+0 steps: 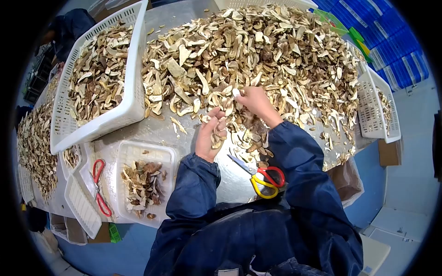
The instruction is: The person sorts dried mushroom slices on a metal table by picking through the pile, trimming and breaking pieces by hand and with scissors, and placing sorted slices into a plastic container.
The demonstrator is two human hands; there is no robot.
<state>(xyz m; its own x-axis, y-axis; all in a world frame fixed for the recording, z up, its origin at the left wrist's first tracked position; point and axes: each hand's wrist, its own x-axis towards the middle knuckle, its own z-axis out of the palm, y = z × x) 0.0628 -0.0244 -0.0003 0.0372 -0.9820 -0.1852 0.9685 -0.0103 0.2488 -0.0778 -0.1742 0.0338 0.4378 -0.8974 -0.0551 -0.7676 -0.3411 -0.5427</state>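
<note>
A large heap of dried mushroom slices [276,50] covers the metal table in front of me. My left hand [210,136] is cupped at the near edge of the heap, its fingers curled around several mushroom slices. Just right of it, my right hand [258,105] pinches a pale mushroom slice [236,93] between thumb and fingers. Below the hands lie scissors [258,174] with one red and one yellow handle, blades pointing up and left. Loose slices [251,141] are scattered between my forearms.
A white basket [133,99] full of slices stands at left. Nearer me sit a clear tray [172,161] with slices and red-handled scissors [97,186]. Another white basket [368,103] is at right. Blue crates [391,50] are stacked behind. A person in dark clothing [76,27] is at upper left.
</note>
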